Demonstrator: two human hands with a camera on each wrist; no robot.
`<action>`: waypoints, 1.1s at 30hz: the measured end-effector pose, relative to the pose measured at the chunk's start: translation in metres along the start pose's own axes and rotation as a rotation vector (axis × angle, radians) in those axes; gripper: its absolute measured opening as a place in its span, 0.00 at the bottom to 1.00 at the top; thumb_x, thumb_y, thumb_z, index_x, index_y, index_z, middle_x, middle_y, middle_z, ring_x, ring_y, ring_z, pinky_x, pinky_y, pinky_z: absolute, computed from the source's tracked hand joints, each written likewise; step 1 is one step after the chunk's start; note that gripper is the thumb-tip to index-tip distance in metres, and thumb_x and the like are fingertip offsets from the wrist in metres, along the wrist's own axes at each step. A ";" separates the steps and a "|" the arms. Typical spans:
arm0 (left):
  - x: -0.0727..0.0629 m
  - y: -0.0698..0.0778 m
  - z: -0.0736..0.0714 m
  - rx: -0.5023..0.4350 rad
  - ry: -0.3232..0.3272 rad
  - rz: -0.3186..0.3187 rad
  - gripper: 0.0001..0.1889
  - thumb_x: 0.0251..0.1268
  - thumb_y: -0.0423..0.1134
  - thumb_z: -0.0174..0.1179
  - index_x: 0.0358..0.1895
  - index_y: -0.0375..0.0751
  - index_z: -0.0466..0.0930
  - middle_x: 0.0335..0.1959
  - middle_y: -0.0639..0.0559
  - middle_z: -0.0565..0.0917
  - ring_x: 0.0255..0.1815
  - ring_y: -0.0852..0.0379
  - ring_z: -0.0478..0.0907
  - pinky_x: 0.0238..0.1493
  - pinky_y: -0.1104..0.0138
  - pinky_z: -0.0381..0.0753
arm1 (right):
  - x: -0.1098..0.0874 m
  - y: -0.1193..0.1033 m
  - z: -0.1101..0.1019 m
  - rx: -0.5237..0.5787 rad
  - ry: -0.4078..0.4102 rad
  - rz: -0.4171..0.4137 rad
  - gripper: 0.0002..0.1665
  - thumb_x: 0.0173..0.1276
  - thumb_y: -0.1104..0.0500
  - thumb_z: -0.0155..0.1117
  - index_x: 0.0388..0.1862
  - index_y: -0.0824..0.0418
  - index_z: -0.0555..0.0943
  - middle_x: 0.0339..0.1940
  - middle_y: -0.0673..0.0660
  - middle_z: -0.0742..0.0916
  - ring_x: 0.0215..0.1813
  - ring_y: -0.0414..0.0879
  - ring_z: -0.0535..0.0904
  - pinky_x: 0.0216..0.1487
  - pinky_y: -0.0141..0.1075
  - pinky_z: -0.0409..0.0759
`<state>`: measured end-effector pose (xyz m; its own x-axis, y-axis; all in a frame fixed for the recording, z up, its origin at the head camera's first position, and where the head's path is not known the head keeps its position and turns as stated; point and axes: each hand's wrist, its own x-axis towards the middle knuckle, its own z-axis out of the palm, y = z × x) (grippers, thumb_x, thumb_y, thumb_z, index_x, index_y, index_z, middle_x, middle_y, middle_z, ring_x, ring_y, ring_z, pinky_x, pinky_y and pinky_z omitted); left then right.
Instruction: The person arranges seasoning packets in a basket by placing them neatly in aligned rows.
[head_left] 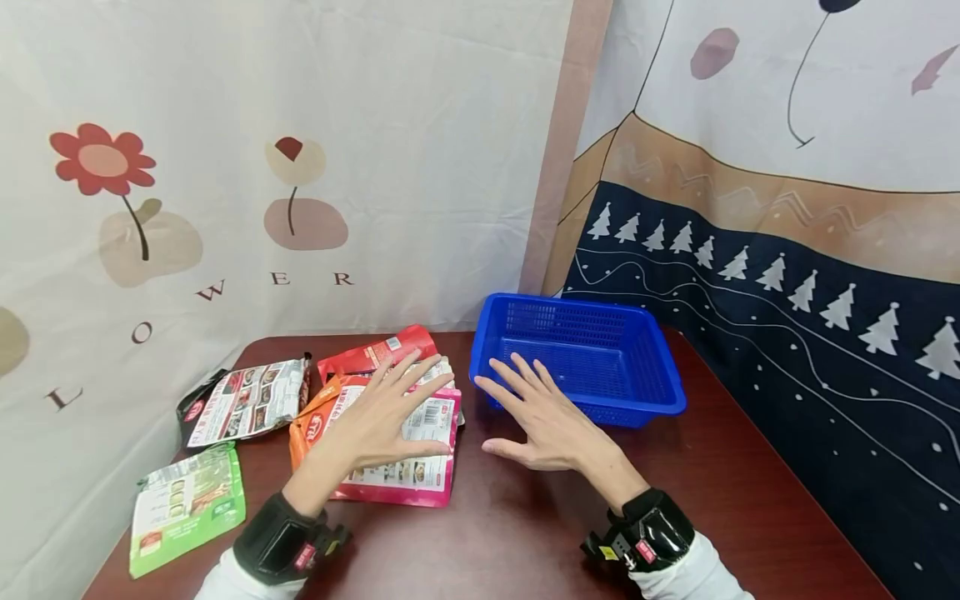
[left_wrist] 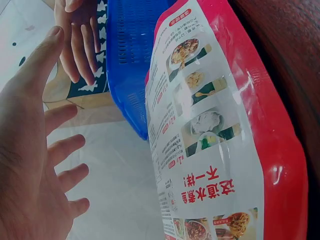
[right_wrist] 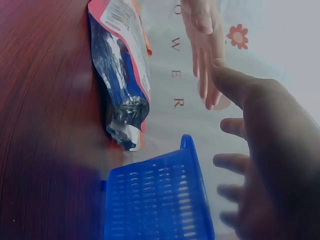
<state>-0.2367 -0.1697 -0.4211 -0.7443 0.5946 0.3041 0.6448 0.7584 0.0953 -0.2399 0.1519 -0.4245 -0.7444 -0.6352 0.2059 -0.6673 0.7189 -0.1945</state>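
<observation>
My left hand (head_left: 382,417) hovers with spread fingers over a pile of food pouches. On top of that pile is a pink-edged pouch (head_left: 432,429), whose printed back fills much of the left wrist view. An orange pouch (head_left: 311,423) and a red pouch (head_left: 412,340) stick out around it. My right hand (head_left: 543,421), fingers also spread, is held above the table in front of a blue plastic basket (head_left: 667,392); its fingertips overlap the basket's near rim in the head view. Neither hand holds anything.
Left of the pile lie a black-and-white pouch (head_left: 251,400) and, nearer me, a green pouch (head_left: 191,500). All rest on a dark red-brown table (head_left: 480,550). Printed cloth (head_left: 420,167) hangs behind the table and along its right side.
</observation>
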 end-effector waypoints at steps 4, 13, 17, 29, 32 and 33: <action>-0.001 -0.001 -0.001 -0.014 0.003 -0.005 0.56 0.64 0.75 0.71 0.91 0.58 0.63 0.95 0.47 0.60 0.96 0.36 0.52 0.93 0.29 0.52 | 0.001 -0.003 0.001 -0.002 -0.004 -0.019 0.55 0.78 0.23 0.61 0.96 0.38 0.57 0.98 0.54 0.58 0.99 0.63 0.44 0.96 0.69 0.46; -0.009 -0.009 -0.014 -0.012 0.018 -0.034 0.56 0.63 0.76 0.72 0.92 0.59 0.62 0.94 0.45 0.61 0.95 0.33 0.56 0.91 0.27 0.51 | 0.004 -0.013 0.004 0.029 -0.014 -0.046 0.55 0.79 0.23 0.60 0.96 0.40 0.57 0.99 0.53 0.57 0.99 0.61 0.45 0.97 0.66 0.47; -0.020 -0.019 -0.023 0.002 0.020 -0.079 0.56 0.64 0.76 0.72 0.92 0.59 0.62 0.94 0.45 0.62 0.95 0.33 0.55 0.92 0.28 0.49 | 0.011 -0.021 0.005 0.048 -0.025 -0.076 0.54 0.81 0.24 0.59 0.96 0.42 0.57 0.99 0.53 0.57 0.99 0.61 0.45 0.97 0.64 0.48; -0.070 -0.059 -0.039 -0.034 0.033 -0.260 0.53 0.67 0.70 0.74 0.91 0.54 0.65 0.92 0.41 0.65 0.95 0.31 0.51 0.91 0.25 0.46 | 0.041 -0.053 0.015 0.063 -0.113 -0.176 0.53 0.83 0.27 0.58 0.97 0.44 0.55 0.98 0.57 0.58 0.99 0.61 0.48 0.97 0.61 0.55; -0.080 -0.069 -0.042 -0.041 0.026 -0.314 0.53 0.68 0.70 0.72 0.91 0.54 0.64 0.92 0.40 0.65 0.95 0.30 0.51 0.90 0.24 0.46 | 0.049 -0.058 0.021 0.073 -0.127 -0.196 0.52 0.84 0.28 0.58 0.96 0.46 0.56 0.98 0.59 0.60 0.99 0.60 0.48 0.96 0.60 0.58; -0.083 -0.072 -0.042 -0.040 0.026 -0.329 0.52 0.69 0.70 0.72 0.91 0.53 0.64 0.91 0.39 0.65 0.95 0.30 0.51 0.89 0.23 0.46 | 0.052 -0.059 0.023 0.077 -0.131 -0.203 0.51 0.85 0.29 0.58 0.96 0.47 0.57 0.97 0.60 0.60 0.99 0.60 0.48 0.95 0.61 0.59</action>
<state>-0.2139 -0.2853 -0.4136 -0.9094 0.3124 0.2745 0.3775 0.8972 0.2294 -0.2393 0.0698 -0.4245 -0.5882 -0.7992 0.1232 -0.7997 0.5523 -0.2352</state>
